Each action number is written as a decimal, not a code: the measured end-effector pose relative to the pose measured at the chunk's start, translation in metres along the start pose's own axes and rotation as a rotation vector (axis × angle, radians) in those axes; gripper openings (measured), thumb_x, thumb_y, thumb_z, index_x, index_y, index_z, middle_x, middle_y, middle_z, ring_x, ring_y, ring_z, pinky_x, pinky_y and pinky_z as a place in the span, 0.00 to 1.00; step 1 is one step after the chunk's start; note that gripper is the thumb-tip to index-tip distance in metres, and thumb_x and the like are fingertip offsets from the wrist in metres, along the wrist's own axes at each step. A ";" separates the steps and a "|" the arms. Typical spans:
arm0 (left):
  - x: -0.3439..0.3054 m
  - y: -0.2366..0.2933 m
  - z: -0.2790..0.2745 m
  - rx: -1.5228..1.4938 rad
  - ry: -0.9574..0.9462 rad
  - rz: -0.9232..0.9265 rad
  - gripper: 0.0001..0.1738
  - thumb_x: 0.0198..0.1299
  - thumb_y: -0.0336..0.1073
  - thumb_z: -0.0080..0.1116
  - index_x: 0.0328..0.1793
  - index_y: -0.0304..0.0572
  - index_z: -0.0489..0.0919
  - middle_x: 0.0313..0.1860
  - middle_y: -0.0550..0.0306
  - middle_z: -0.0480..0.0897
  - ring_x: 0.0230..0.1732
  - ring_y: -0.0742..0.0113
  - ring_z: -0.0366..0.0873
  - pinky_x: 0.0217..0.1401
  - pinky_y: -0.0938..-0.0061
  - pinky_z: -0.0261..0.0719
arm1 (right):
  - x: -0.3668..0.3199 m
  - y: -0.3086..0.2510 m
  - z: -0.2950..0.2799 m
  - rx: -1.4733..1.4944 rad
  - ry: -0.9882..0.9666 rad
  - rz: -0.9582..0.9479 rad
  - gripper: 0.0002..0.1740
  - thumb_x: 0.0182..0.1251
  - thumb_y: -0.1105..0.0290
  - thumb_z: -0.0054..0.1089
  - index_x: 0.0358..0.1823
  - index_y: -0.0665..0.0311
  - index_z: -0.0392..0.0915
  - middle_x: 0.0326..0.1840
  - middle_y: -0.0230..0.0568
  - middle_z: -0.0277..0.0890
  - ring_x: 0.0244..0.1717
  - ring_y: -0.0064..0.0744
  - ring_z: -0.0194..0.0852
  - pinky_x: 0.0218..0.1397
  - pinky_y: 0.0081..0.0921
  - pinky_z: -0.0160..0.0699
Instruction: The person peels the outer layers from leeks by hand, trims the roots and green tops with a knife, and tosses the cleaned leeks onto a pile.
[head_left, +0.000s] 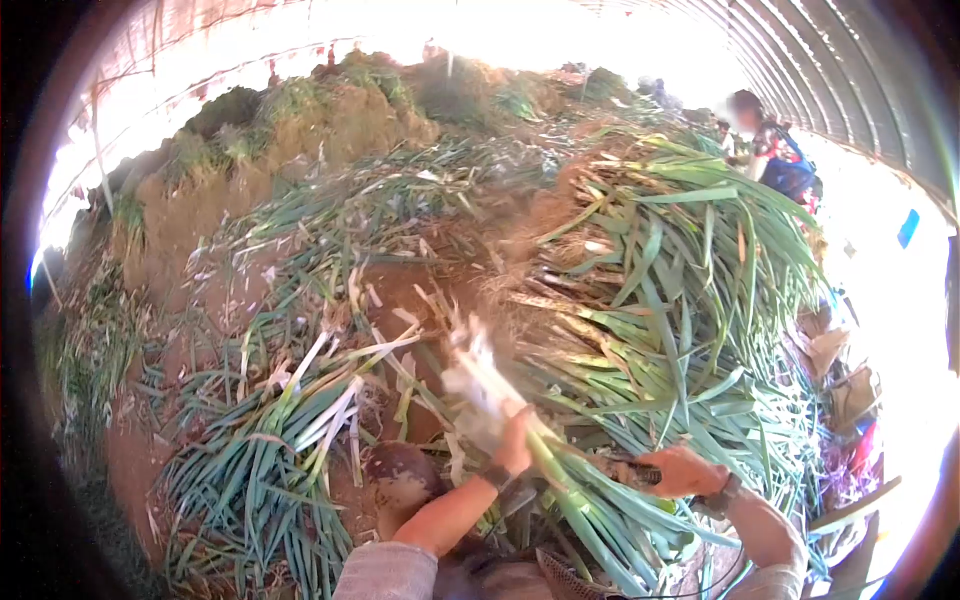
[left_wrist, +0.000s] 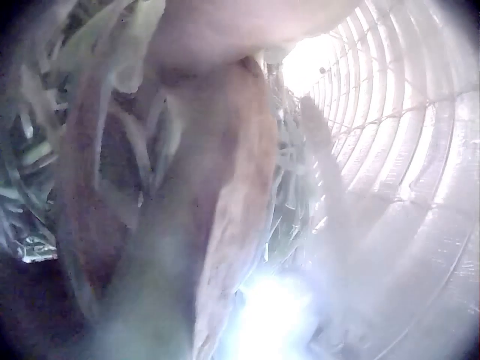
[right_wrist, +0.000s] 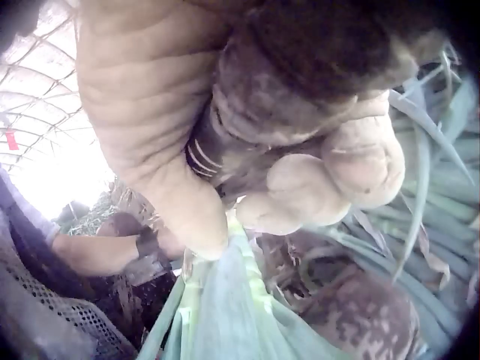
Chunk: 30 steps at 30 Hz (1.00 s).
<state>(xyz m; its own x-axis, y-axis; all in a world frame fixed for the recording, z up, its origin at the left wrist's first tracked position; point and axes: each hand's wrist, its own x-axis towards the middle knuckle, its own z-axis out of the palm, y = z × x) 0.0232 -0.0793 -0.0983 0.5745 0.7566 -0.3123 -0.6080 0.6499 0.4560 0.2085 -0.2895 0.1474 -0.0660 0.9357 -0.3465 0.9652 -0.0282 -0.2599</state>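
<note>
My left hand [head_left: 515, 440] grips a bunch of leeks [head_left: 570, 490] just below their white stalks [head_left: 478, 378], which point up and away and look blurred. The green leaves run back across my lap. My right hand [head_left: 685, 470] is at the right of the bunch, its fingers curled round a dark ribbed handle [right_wrist: 217, 150], with the handle's dark end [head_left: 630, 468] pointing at the leaves. In the left wrist view the left hand [left_wrist: 225, 150] is very close and blurred, with leek leaves [left_wrist: 45, 150] behind it. The right wrist view shows pale green leaves [right_wrist: 225, 307] under the right hand [right_wrist: 315, 180].
A big heap of untrimmed leeks [head_left: 660, 300] lies to the right, and cleaned leeks [head_left: 280, 430] lie on the red soil at left. An earth mound [head_left: 300, 130] rises behind. My camouflage knee [head_left: 400, 480] is low centre. Another person [head_left: 770, 150] works at the far right, under the tunnel hoops [head_left: 830, 70].
</note>
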 end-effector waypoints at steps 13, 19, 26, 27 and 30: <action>-0.087 0.404 0.088 0.326 -0.060 0.930 0.16 0.69 0.52 0.57 0.40 0.51 0.73 0.30 0.61 0.78 0.32 0.62 0.79 0.39 0.60 0.83 | -0.028 0.044 0.002 0.119 0.352 0.212 0.17 0.54 0.59 0.67 0.43 0.60 0.79 0.30 0.49 0.81 0.33 0.53 0.81 0.40 0.44 0.79; -0.203 0.555 0.122 0.702 0.551 1.377 0.17 0.61 0.48 0.70 0.41 0.43 0.81 0.30 0.59 0.80 0.26 0.71 0.79 0.31 0.70 0.85 | 0.002 0.068 -0.002 -0.008 0.317 0.286 0.15 0.56 0.61 0.60 0.42 0.61 0.80 0.31 0.53 0.80 0.37 0.57 0.79 0.42 0.49 0.74; -0.185 0.622 -0.099 1.907 0.980 0.655 0.34 0.54 0.55 0.70 0.50 0.27 0.78 0.40 0.44 0.85 0.36 0.50 0.83 0.40 0.56 0.80 | 0.036 0.058 -0.018 -0.045 0.176 0.331 0.14 0.57 0.63 0.57 0.42 0.62 0.78 0.33 0.56 0.80 0.40 0.63 0.78 0.46 0.53 0.73; -0.175 0.589 -0.142 2.135 1.005 0.687 0.32 0.52 0.53 0.71 0.46 0.26 0.79 0.32 0.47 0.83 0.33 0.51 0.82 0.37 0.57 0.78 | 0.043 0.060 -0.020 -0.052 0.175 0.328 0.14 0.57 0.63 0.57 0.42 0.62 0.78 0.33 0.56 0.80 0.40 0.63 0.78 0.46 0.53 0.73; -0.153 0.473 -0.119 1.946 0.630 0.482 0.26 0.55 0.49 0.66 0.31 0.24 0.81 0.20 0.46 0.80 0.23 0.57 0.78 0.35 0.57 0.76 | 0.065 0.071 -0.020 -0.164 0.176 0.340 0.15 0.56 0.63 0.58 0.42 0.62 0.78 0.33 0.56 0.80 0.40 0.64 0.78 0.46 0.54 0.74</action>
<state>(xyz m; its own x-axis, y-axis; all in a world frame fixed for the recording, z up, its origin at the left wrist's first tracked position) -0.4177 0.1209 0.0662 0.1103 0.9901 0.0863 0.8463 -0.1392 0.5142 0.2777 -0.2236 0.1250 0.2944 0.9289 -0.2245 0.9529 -0.3033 -0.0054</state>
